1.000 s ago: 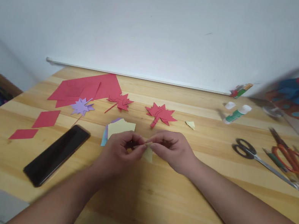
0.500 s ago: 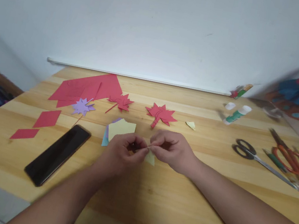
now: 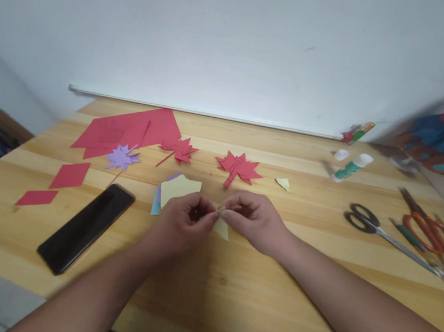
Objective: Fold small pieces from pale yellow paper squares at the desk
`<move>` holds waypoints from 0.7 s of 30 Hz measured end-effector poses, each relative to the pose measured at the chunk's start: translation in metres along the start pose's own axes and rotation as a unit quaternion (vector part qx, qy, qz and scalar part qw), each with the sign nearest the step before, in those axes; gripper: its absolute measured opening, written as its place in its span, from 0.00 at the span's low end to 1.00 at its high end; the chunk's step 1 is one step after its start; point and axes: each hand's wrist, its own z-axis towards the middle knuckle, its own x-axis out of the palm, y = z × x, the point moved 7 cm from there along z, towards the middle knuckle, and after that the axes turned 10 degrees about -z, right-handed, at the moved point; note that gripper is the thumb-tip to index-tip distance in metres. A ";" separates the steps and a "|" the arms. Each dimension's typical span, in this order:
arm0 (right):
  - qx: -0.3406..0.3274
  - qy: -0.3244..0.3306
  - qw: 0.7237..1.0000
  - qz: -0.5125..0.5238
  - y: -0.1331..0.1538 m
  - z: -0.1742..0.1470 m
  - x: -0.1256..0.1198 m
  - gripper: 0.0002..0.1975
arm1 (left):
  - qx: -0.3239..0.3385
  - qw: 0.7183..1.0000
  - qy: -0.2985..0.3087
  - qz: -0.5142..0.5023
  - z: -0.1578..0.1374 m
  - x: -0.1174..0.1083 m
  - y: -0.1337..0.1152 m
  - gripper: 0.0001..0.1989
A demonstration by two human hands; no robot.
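Observation:
Fingertips of my left hand [image 3: 186,220] and my right hand [image 3: 257,221] meet over the middle of the table, both pinched closed on a small pale yellow piece of paper [image 3: 220,210]. Most of that piece is hidden by the fingers. Just below them shows a pale yellow paper corner [image 3: 222,229]; whether it joins the held piece I cannot tell. Beside my left hand lies a stack of yellow, purple and blue paper sheets [image 3: 183,188]. Beyond the hands rests a red paper leaf [image 3: 239,167], with a second red leaf [image 3: 183,150] to its left.
Left are a phone [image 3: 86,228], a purple paper leaf [image 3: 122,157], red diamonds [image 3: 70,175] and red sheets [image 3: 125,132]. Right are a yellow scrap [image 3: 283,183], a glue stick [image 3: 353,168], black-handled scissors [image 3: 363,218] and orange-handled tools [image 3: 427,231]. A white wall [image 3: 227,41] bounds the back.
The pinched fingertips have shifted slightly left and up, and a little more of the small piece shows between them. Everything else on the table stays put.

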 end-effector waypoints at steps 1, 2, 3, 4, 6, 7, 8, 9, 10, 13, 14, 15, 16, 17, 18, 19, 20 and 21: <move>0.007 -0.001 1.000 0.001 -0.001 0.000 0.000 0.11 | -0.002 1.000 -0.003 -0.002 0.000 0.000 0.000 0.11; 0.008 -0.006 1.000 0.000 0.000 0.000 -0.001 0.12 | -0.002 1.000 -0.004 -0.001 0.000 0.000 0.000 0.11; 0.002 -0.015 1.000 -0.002 0.001 0.000 -0.002 0.12 | 0.001 1.000 -0.003 0.002 0.000 0.000 -0.001 0.10; -0.005 -0.025 1.000 -0.005 0.002 0.000 -0.003 0.13 | 0.006 1.000 -0.002 0.006 0.000 0.001 -0.001 0.10; -0.010 -0.026 1.000 -0.003 0.004 0.001 -0.004 0.13 | 0.012 1.000 -0.001 0.008 0.000 0.002 -0.003 0.09; -0.003 -0.015 1.000 0.006 0.003 0.001 -0.002 0.12 | 0.015 1.000 -0.006 0.007 0.000 0.002 -0.004 0.09; 0.008 -0.001 1.000 0.017 0.001 0.001 0.000 0.11 | 0.015 1.000 -0.012 0.004 0.000 0.001 -0.004 0.09; 0.021 0.016 0.999 0.025 0.000 0.000 0.003 0.11 | 0.015 1.000 -0.024 0.003 0.001 -0.001 -0.004 0.09; 0.030 0.030 0.999 0.027 -0.002 0.000 0.006 0.11 | 0.015 0.999 -0.038 0.004 0.001 -0.003 -0.005 0.10; 0.032 0.034 0.999 -0.010 -0.004 0.000 0.007 0.11 | 0.020 0.997 -0.068 0.011 0.002 -0.008 -0.005 0.10; 0.029 0.032 0.999 -0.020 -0.004 0.000 0.007 0.11 | 0.022 0.997 -0.070 0.011 0.002 -0.009 -0.005 0.10; 0.026 0.033 0.999 -0.021 -0.004 0.000 0.008 0.11 | 0.024 0.997 -0.069 0.009 0.002 -0.009 -0.005 0.10; 0.022 0.036 0.999 -0.020 -0.004 0.000 0.008 0.10 | 0.025 0.997 -0.067 0.004 0.002 -0.009 -0.005 0.10; 0.015 0.042 0.999 -0.022 -0.003 0.000 0.009 0.10 | 0.027 0.997 -0.067 -0.001 0.002 -0.009 -0.005 0.10; 0.005 0.045 0.998 -0.033 -0.002 0.000 0.009 0.09 | 0.027 0.997 -0.068 -0.005 0.001 -0.009 -0.005 0.10; -0.007 0.045 0.998 -0.052 -0.001 0.000 0.009 0.09 | 0.027 0.997 -0.072 -0.007 0.001 -0.009 -0.005 0.10; -0.019 0.041 0.996 -0.075 0.000 0.000 0.009 0.09 | 0.027 0.997 -0.077 -0.008 0.000 -0.010 -0.006 0.10; -0.026 0.039 0.995 -0.094 0.000 0.000 0.008 0.09 | 0.026 0.996 -0.080 -0.009 0.000 -0.010 -0.006 0.10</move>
